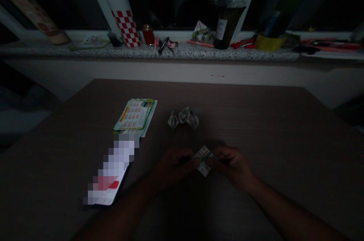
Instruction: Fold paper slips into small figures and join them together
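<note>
A small folded square of printed paper (203, 160) is held up over the table, turned so that one corner points toward me. My left hand (176, 163) pinches its left corner between thumb and fingers. On the opposite corner, my right hand (231, 162) grips with the thumb lying on the paper's face. Beyond the hands sit several small folded paper pieces (187, 117), made of similar printed paper. To the left lies a stack of printed sheets (136, 114) with rows of red numbers on top.
A lit phone (109, 195), partly pixelated, lies left of my left forearm. Along the granite windowsill (184, 54) stand a red-and-white checkered bottle (127, 24), a small red jar (148, 35), a dark lidded cup (224, 30) and a green bottle (287, 5). The light is dim.
</note>
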A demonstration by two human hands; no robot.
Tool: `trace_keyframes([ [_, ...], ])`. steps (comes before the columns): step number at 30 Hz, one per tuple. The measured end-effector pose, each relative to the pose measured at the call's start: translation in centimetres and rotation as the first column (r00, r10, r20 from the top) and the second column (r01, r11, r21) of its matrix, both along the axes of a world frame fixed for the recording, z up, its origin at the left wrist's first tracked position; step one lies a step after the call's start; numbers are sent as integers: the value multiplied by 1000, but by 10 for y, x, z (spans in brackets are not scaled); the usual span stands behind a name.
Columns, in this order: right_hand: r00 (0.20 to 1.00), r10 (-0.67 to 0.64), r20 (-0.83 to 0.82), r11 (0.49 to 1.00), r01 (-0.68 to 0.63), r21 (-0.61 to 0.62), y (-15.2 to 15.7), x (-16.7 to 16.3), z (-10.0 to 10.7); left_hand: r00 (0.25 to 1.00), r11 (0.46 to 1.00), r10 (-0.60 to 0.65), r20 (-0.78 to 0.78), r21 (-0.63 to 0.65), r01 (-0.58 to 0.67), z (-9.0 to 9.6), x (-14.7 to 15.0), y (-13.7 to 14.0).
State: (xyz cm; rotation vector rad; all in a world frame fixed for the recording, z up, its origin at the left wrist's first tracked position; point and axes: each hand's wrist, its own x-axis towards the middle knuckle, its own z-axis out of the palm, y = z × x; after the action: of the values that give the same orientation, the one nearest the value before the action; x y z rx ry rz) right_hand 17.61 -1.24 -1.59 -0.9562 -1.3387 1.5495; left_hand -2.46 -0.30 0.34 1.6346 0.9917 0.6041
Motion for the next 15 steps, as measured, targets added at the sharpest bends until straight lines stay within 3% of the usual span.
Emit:
trace_keyframes([
  [7, 989, -81, 124, 991, 66, 117, -4, -4, -2, 983, 981, -122, -135, 133, 140, 10, -1, 1],
  [11, 976, -136, 168, 982, 110, 154, -3, -2, -2, 994, 990, -2, -105, 137, 16, 9, 2, 1],
  [15, 983, -107, 147, 991, 93, 93, -1, 0, -6, 993, 995, 95, -69, 4, -95, 6, 6, 1],
])
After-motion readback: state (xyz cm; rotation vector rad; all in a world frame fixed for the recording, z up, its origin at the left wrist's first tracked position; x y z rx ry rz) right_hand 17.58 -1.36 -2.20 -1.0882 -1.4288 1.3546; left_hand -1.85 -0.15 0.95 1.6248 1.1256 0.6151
